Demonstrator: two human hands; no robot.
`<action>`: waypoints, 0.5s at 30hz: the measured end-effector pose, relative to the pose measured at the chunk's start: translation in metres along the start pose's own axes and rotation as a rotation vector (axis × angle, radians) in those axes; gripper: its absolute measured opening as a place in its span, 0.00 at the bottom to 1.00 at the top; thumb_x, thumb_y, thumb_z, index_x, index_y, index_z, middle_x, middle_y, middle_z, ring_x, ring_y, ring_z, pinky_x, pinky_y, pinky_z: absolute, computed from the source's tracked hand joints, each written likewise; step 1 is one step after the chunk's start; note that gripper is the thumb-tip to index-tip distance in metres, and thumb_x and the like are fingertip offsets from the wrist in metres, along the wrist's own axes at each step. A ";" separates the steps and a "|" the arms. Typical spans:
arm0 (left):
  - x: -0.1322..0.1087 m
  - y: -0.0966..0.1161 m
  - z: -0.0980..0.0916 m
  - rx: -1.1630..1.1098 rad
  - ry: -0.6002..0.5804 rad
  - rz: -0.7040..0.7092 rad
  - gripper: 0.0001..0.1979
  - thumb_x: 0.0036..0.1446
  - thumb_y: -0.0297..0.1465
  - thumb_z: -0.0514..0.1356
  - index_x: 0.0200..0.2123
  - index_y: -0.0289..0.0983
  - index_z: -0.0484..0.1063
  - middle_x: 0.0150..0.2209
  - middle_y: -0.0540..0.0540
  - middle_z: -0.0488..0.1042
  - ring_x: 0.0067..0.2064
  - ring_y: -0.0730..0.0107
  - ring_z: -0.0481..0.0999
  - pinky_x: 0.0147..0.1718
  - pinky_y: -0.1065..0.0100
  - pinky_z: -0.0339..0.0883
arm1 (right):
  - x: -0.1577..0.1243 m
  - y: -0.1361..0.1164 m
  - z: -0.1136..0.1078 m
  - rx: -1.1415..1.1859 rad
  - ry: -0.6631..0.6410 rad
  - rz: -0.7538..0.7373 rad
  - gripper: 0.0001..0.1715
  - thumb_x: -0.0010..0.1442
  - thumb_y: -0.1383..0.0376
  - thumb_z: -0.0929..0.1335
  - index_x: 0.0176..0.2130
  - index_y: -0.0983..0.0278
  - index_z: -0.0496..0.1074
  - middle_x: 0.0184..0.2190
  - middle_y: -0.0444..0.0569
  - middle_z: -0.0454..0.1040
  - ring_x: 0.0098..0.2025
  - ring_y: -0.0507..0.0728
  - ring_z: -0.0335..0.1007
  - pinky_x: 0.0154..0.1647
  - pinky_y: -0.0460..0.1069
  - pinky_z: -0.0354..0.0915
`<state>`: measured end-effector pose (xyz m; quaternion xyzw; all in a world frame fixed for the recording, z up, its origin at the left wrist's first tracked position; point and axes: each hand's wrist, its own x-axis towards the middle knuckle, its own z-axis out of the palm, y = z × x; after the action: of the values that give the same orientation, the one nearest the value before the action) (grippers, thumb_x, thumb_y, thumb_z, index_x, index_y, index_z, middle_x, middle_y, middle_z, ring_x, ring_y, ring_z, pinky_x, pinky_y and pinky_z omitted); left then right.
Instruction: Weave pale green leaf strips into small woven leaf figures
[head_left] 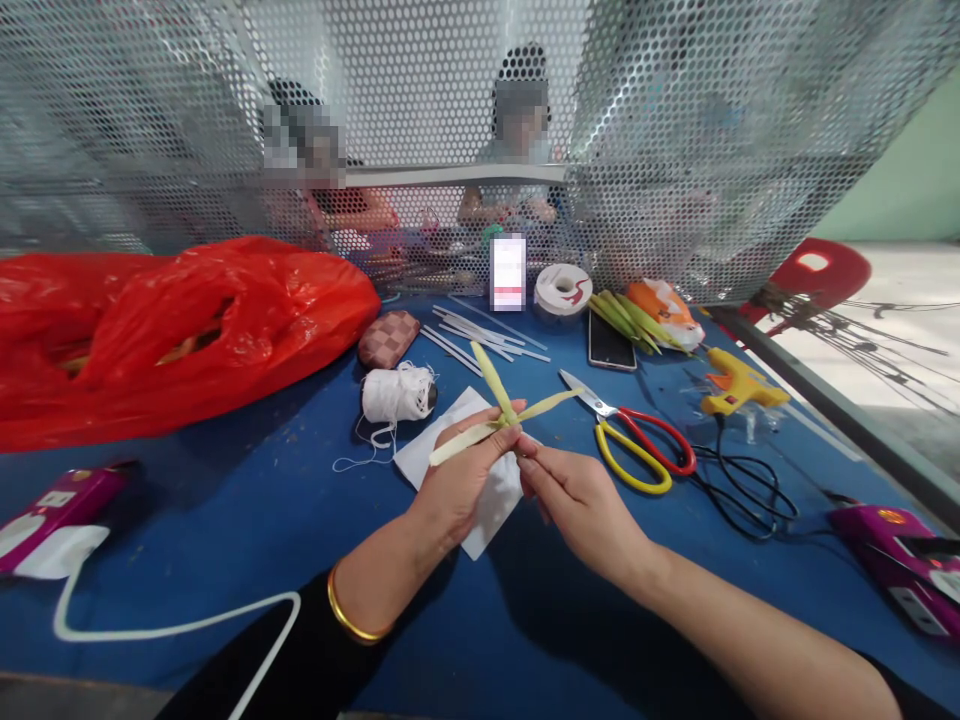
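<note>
– Holding what in the left hand [457, 465]?
– Gripping pale green strips [493, 380] between thumb and fingers, right at the join, with three ends fanned out.
– And with the right hand [574, 490]?
– Pinching the strips at the base, just below, with fingertips together and partly hidden.
– Over what?
– Over white paper [499, 510] on the blue table [225, 520].
– And close to what else?
– Near scissors [602, 409] on the right, with a glue gun [739, 385] farther off; near thread [394, 395] on the left, with white sticks [491, 335] beyond.
</note>
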<state>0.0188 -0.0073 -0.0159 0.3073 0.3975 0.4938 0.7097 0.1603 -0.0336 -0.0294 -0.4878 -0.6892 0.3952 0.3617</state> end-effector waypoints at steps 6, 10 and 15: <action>-0.002 0.002 0.001 -0.051 0.046 -0.017 0.23 0.43 0.30 0.73 0.45 0.30 0.78 0.24 0.46 0.77 0.26 0.70 0.74 0.25 0.71 0.67 | -0.005 -0.009 0.001 -0.191 0.031 -0.172 0.20 0.67 0.62 0.58 0.24 0.61 0.61 0.18 0.41 0.61 0.21 0.50 0.57 0.25 0.46 0.54; -0.001 0.001 -0.002 -0.003 0.052 0.010 0.20 0.47 0.29 0.71 0.45 0.28 0.78 0.24 0.45 0.78 0.29 0.73 0.74 0.32 0.73 0.67 | -0.007 -0.007 0.004 -0.258 0.022 -0.190 0.19 0.67 0.62 0.58 0.24 0.61 0.60 0.20 0.42 0.62 0.22 0.50 0.58 0.26 0.46 0.54; 0.001 0.002 -0.005 0.013 0.020 0.008 0.19 0.48 0.31 0.70 0.45 0.31 0.78 0.26 0.44 0.79 0.28 0.70 0.75 0.27 0.72 0.67 | -0.006 -0.004 0.005 -0.188 0.000 -0.126 0.19 0.68 0.61 0.58 0.25 0.61 0.62 0.20 0.42 0.64 0.23 0.51 0.60 0.27 0.46 0.56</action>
<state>0.0138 -0.0055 -0.0172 0.3085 0.4066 0.4971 0.7017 0.1561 -0.0413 -0.0281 -0.4752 -0.7525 0.3056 0.3385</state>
